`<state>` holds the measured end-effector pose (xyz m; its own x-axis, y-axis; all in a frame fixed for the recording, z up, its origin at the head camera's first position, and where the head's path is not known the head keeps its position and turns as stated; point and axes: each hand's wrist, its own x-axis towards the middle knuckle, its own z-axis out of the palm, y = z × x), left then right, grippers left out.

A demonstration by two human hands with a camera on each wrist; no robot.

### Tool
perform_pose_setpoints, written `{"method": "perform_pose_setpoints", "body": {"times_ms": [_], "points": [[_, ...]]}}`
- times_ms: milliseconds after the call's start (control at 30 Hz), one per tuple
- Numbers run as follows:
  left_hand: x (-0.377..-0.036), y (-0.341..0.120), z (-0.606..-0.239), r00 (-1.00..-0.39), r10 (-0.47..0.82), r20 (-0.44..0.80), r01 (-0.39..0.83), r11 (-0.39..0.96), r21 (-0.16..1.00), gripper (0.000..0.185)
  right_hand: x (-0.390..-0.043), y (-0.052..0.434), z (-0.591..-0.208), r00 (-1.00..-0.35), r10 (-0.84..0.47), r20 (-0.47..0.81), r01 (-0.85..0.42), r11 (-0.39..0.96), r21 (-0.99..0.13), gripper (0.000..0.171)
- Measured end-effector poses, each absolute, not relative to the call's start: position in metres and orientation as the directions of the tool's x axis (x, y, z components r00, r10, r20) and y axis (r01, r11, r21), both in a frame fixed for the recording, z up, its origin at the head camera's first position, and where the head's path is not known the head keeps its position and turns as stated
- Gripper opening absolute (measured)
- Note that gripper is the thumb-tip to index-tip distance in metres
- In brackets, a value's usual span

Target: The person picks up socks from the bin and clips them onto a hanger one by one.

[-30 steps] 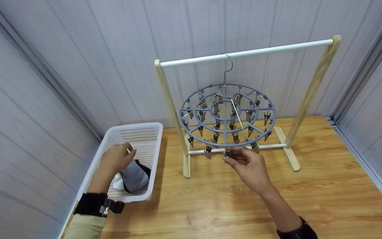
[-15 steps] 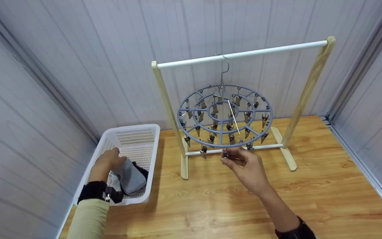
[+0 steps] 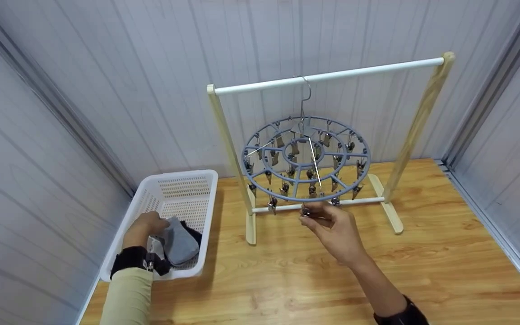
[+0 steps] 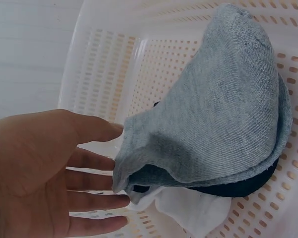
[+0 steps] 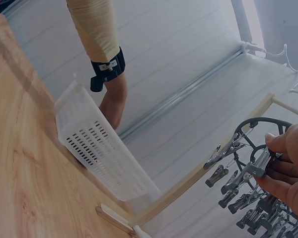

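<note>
A round grey clip hanger point(image 3: 306, 158) hangs by its hook from a white rail on a wooden rack point(image 3: 327, 76). My right hand point(image 3: 321, 218) pinches one metal clip point(image 3: 306, 210) on the hanger's near rim; the clip point(image 5: 256, 166) shows between thumb and fingers in the right wrist view. My left hand point(image 3: 149, 225) reaches into the white basket point(image 3: 206, 180), fingers straight and spread, tips touching a grey sock point(image 4: 223, 119). The grey sock point(image 3: 179, 241) lies on top of a dark sock point(image 4: 238, 189) and a white one point(image 4: 193, 206).
The rack stands on a wooden floor point(image 3: 422, 271), with the basket to its left against grey panelled walls point(image 3: 39, 135). A metal floor track point(image 3: 494, 230) runs along the right wall. Several other clips hang from the hanger's rings.
My left hand has gone down into the basket onto the grey sock. The right hand stays on the same clip, and the hanger has turned and swayed a little.
</note>
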<state>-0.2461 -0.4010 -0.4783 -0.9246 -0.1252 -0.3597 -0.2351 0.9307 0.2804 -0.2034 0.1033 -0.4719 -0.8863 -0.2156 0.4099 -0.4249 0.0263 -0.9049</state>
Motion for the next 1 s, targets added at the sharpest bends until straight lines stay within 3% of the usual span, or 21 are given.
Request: {"method": "perform_pose_setpoints", "body": {"times_ms": [200,433,633,767,1000], "points": [[-0.246,-0.402,-0.478,-0.945,-0.153,-0.289,-0.239,0.927,0.289,0.015,-0.203,0.104,-0.469,-0.884,-0.212,0.417,-0.429,0.016,-0.903,0.025],[-0.247,-0.406,-0.487,-0.957,-0.194,-0.213,-0.257,0.910,0.324,0.029,-0.202,0.104,-0.468,-0.896,-0.211,0.391,-0.403,0.014,-0.915,0.025],[-0.243,-0.411,-0.499,-0.948,-0.245,-0.201,-0.305,0.878,0.368,0.015,-0.202,0.105,-0.468,-0.903,-0.206,0.376,-0.392,0.041,-0.919,0.025],[-0.239,-0.411,-0.497,-0.944,-0.269,-0.190,-0.325,0.856,0.401,0.014,-0.202,0.106,-0.467,-0.904,-0.204,0.377,-0.391,0.034,-0.920,0.024],[-0.238,-0.405,-0.492,-0.953,-0.266,-0.142,-0.299,0.775,0.557,0.018,-0.203,0.107,-0.466,-0.900,-0.211,0.381,-0.391,0.009,-0.920,0.024]]}}
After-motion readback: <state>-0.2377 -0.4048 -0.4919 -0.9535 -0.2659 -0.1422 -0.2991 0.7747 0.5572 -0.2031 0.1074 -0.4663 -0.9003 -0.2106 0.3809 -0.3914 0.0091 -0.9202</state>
